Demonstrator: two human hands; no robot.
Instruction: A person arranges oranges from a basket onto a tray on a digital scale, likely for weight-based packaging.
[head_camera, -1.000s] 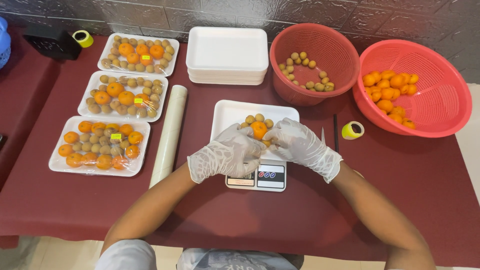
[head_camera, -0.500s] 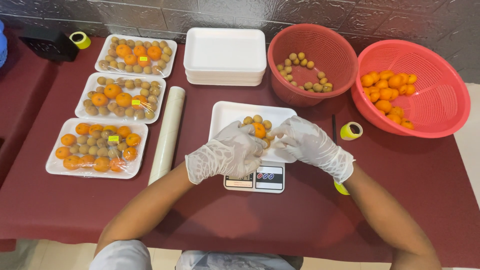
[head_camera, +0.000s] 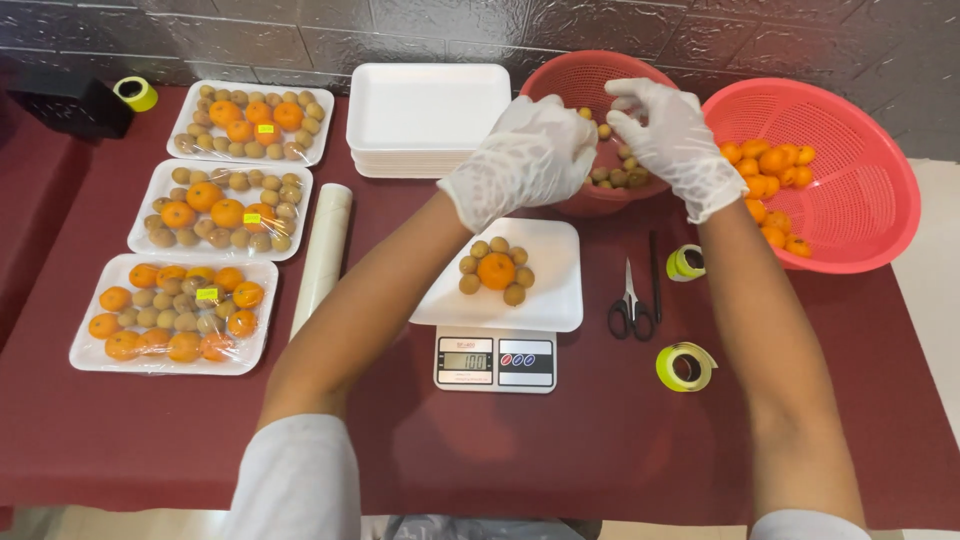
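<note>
My gloved left hand (head_camera: 525, 160) and right hand (head_camera: 672, 135), fingers loosely open and empty, hover over the red basket (head_camera: 590, 80) of small brown fruits (head_camera: 618, 175); best picked gently for the scale's tray (head_camera: 540, 300).

Both hands, left (head_camera: 520, 160) and right (head_camera: 672, 140), wear thin translucent white gloves; short white sleeves cover the upper arms.

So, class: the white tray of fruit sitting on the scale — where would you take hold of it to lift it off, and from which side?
Probably by the two bare side rims of the white tray, one hand from the left, the other hand from the right. It lies flat on the scale, wider than it, so its edges overhang; the fruit sits loose near the middle, so lift level.
</note>
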